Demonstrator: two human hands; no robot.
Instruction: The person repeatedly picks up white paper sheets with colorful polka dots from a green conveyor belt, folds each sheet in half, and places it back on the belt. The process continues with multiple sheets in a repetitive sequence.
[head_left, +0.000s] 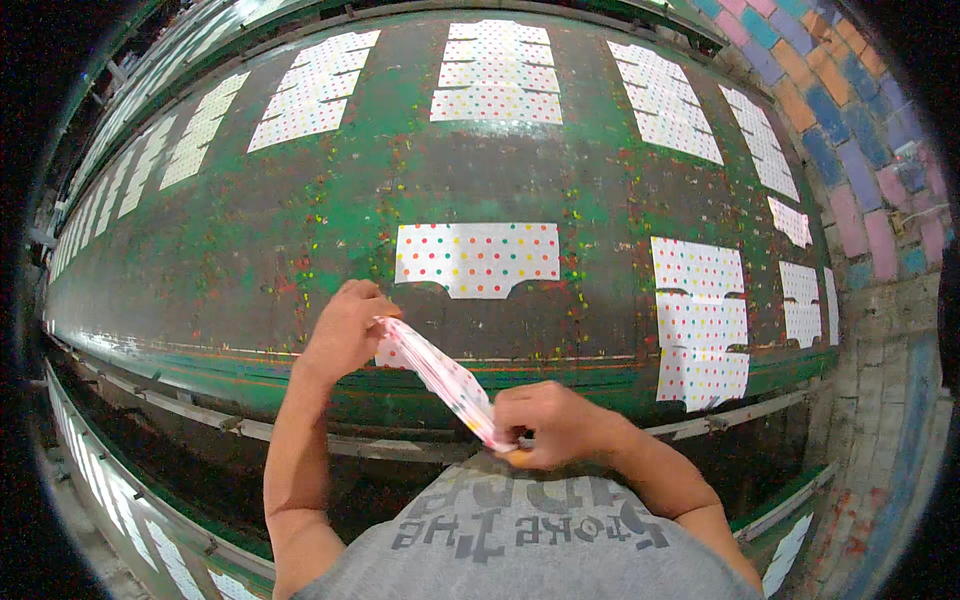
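A stack of white polka-dot fabric pieces (442, 375) is held at both ends, slanting from upper left to lower right in front of my body. My left hand (349, 330) grips its upper end over the table's near edge. Around its lower end, close to my grey shirt, my right hand (544, 424) is closed. Just beyond the hands, one cut polka-dot fabric piece (478, 259) lies flat on the green table (495, 176), its curved cut-outs facing me. To the right, overlapping polka-dot pieces (701, 322) form a column reaching the near edge.
Further columns of dotted pieces lie along the table's far side, such as the far middle column (495, 75) and the far left column (315, 90). A metal rail (375, 444) runs along the near edge. Coloured paving bricks (855, 112) are at the right.
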